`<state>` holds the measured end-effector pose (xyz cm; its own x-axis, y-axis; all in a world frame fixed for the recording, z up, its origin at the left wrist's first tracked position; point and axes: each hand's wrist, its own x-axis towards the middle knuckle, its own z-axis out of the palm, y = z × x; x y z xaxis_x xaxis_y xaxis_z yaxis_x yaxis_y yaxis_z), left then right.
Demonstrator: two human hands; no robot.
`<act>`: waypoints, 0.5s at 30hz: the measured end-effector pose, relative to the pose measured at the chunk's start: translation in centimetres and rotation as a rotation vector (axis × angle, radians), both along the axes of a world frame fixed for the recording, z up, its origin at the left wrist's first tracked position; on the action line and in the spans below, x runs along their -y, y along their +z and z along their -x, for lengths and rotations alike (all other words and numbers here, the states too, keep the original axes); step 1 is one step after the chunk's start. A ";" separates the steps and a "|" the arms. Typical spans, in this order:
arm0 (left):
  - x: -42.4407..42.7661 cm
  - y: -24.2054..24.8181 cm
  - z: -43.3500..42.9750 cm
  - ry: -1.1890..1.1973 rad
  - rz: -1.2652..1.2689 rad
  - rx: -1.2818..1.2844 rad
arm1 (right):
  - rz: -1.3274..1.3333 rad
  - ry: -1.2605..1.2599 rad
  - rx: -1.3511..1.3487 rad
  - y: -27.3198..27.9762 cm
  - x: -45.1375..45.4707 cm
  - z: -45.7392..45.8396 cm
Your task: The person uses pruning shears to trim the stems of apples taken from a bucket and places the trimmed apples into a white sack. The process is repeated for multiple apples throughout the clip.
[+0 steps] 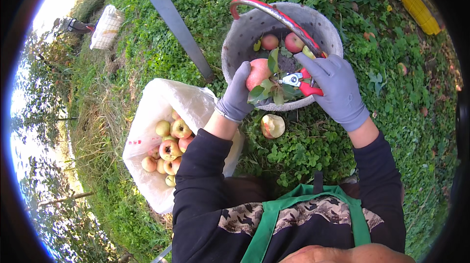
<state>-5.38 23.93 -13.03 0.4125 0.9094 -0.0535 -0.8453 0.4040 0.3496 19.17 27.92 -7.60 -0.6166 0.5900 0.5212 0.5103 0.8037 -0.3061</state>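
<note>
Gloved in grey, my left hand (237, 92) holds a pinkish-red apple (258, 73) with green leaves (273, 90) on its stem, over the near left rim of a bucket. A pair of red-handled pruning shears (299, 81) is in my right hand (336, 88), its metal blades against the stem and leaves beside the apple. Whether the blades have closed through the stem is hidden. The grey, felt-like bucket (235, 46) has a red-wrapped arched handle (279, 15). Inside it lie a red apple (270, 42), another red apple (294, 42) and a yellowish fruit partly behind my right hand.
A white plastic bag (147, 101) with several blemished apples (170, 150) stands at left. A bitten apple (273, 126) lies on the grass before the bucket. A metal pole (172, 20) slants beside it. Farther off are a white crate (107, 30), a person's leg (77, 25) and a yellow basket (418, 8).
</note>
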 end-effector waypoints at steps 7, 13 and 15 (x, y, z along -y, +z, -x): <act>0.4 -0.4 -0.4 0.104 -0.041 -0.661 | 0.029 0.053 0.000 0.0 -0.1 -0.2; 0.4 0.0 -0.5 0.085 0.017 -0.628 | 0.066 -0.002 0.036 -0.9 0.1 0.0; 0.5 0.3 -0.7 0.094 0.029 -0.694 | 0.098 -0.008 0.021 -1.3 0.2 -0.1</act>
